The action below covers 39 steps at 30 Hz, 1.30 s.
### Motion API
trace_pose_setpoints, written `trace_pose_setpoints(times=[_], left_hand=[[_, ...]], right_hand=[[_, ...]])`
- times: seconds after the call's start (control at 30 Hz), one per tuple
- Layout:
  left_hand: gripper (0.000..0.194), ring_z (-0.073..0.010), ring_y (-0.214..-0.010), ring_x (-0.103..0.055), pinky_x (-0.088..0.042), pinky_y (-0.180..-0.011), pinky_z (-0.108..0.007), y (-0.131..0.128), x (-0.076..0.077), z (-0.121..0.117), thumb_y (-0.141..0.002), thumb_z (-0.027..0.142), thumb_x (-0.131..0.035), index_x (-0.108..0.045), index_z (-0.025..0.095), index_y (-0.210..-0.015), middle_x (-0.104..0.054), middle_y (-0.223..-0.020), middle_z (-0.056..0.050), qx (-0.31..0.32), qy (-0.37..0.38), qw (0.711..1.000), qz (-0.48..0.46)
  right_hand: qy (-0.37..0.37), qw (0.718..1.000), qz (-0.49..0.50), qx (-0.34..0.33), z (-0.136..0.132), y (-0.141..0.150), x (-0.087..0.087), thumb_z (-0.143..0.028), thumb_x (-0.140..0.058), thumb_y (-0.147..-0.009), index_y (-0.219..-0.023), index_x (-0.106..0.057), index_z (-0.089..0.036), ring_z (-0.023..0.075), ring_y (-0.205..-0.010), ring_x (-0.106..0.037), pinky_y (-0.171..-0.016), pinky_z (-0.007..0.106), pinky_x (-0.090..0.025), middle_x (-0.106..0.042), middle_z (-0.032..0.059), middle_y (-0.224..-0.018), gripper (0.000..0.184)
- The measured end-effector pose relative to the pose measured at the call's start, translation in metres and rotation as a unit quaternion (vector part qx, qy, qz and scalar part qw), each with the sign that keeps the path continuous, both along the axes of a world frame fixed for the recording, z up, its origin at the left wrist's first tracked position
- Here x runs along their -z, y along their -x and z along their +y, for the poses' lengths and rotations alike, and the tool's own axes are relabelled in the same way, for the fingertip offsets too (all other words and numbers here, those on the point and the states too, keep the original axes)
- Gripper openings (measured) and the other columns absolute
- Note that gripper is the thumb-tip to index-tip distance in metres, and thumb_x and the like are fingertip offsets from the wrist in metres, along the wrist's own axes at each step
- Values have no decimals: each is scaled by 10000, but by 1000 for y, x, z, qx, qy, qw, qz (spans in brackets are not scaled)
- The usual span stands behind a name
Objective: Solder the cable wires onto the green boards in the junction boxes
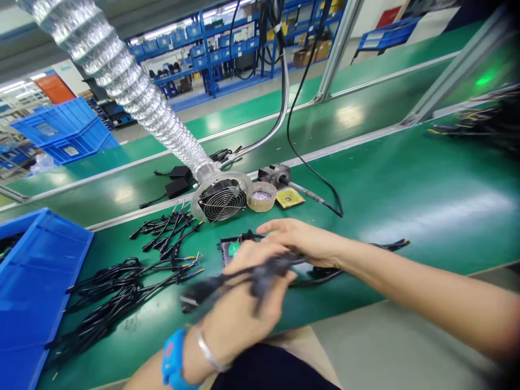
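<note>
My left hand, with a blue watch and a silver bangle at the wrist, is closed round a black cable whose plug end is smeared by motion. My right hand reaches in from the right, its fingers on the same cable above a small black part with a green patch on the green mat. Another stretch of cable trails right behind my right forearm.
Bundles of black cables lie left on the green mat. A blue bin stands at far left. Behind my hands are a fume fan on a silver duct, a tape roll and a soldering iron stand.
</note>
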State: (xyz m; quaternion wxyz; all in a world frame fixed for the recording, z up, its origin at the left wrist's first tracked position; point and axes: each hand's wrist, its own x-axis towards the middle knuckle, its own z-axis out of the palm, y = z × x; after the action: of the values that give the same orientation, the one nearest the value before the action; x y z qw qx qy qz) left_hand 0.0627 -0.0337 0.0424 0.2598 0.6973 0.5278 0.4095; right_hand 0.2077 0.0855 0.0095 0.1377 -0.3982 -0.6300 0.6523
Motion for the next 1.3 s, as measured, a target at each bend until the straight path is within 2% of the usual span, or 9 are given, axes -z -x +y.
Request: trace_pose_setpoints(times=[0.1, 0.2, 0.3, 0.37, 0.53, 0.67, 0.97, 1.1, 1.3], left_hand=[[293, -221, -1059, -618, -576, -874, -351, -29, -4, 8, -909, 145, -485, -524, 185, -1197, -593, -1198, -98, 97, 7, 982, 165], [291, -217, -976, -645, -594, -800, -350, -30, 7, 14, -913, 209, -524, -522, 199, -1205, -621, -1134, -71, 153, 9, 959, 239], [177, -211, -994, -642, -561, -890, -376, -2, 25, 28, -893, 216, -560, -592, 199, -1066, -661, -1046, -50, 105, 0, 957, 271], [288, -268, -1160, -585, -494, -1007, -456, 23, 38, 42, -856, 204, -598, -571, 146, -1136, -631, -1193, -128, 59, 7, 953, 298], [661, -303, -1312, -500, -415, -1100, -498, 58, 60, 63, -798, 356, -715, -453, 134, -1363, -546, -1396, -175, 129, 34, 940, 314], [630, -306, -1361, -451, -368, -1129, -539, 63, 68, 56, -876, 380, -631, -404, 135, -1410, -506, -1437, -193, 106, 40, 937, 330], [499, -278, -1345, -476, -383, -1143, -499, 67, 75, 47, -901, 383, -603, -491, 141, -1323, -532, -1421, -166, 91, -2, 933, 347], [374, -301, -1334, -486, -406, -1119, -522, 68, 78, 46, -912, 355, -588, -575, 196, -1251, -527, -1422, -156, 90, -37, 929, 357], [316, -363, -1314, -494, -445, -1071, -550, 63, 80, 44, -913, 306, -580, -645, 169, -1191, -512, -1409, -227, 94, -62, 913, 393]], right_hand=[[21, 998, -49, -36, 10, -16, -6, -284, -565, -766, -1033, -500, -136, 124, -607, -634, -513, 214, -492, -695, 74, -806, 312], [16, 990, -102, -101, 19, -27, -12, -338, -568, -763, -997, -525, -141, 96, -523, -582, -451, 211, -451, -712, 87, -878, 309], [-18, 974, -158, -160, 26, -30, -18, -298, -541, -782, -1028, -534, -140, 77, -409, -513, -405, 230, -425, -715, 70, -886, 292], [-57, 961, -198, -187, 30, -28, -21, -225, -492, -803, -1052, -546, -132, 75, -361, -473, -390, 242, -408, -718, 64, -887, 271], [-235, 912, -262, -213, 28, -18, -21, -188, -445, -903, -1107, -602, -144, 173, -607, -618, -602, 285, -454, -700, 71, -820, 261], [-363, 866, -267, -217, 14, -9, -5, -136, -429, -921, -1080, -625, -128, 235, -866, -630, -756, 325, -435, -659, 138, -977, 253], [-476, 793, -251, -286, 10, -3, 21, -75, -475, -887, -1046, -648, -164, 159, -731, -643, -616, 253, -421, -689, 50, -884, 251], [-532, 740, -285, -296, 2, -1, 27, -29, -487, -841, -1131, -632, -98, 209, -737, -652, -571, 289, -416, -687, 101, -876, 332], [-569, 689, -325, -309, -16, 16, 38, 28, -431, -783, -960, -674, -17, 264, -659, -617, -456, 329, -371, -665, 199, -830, 304]])
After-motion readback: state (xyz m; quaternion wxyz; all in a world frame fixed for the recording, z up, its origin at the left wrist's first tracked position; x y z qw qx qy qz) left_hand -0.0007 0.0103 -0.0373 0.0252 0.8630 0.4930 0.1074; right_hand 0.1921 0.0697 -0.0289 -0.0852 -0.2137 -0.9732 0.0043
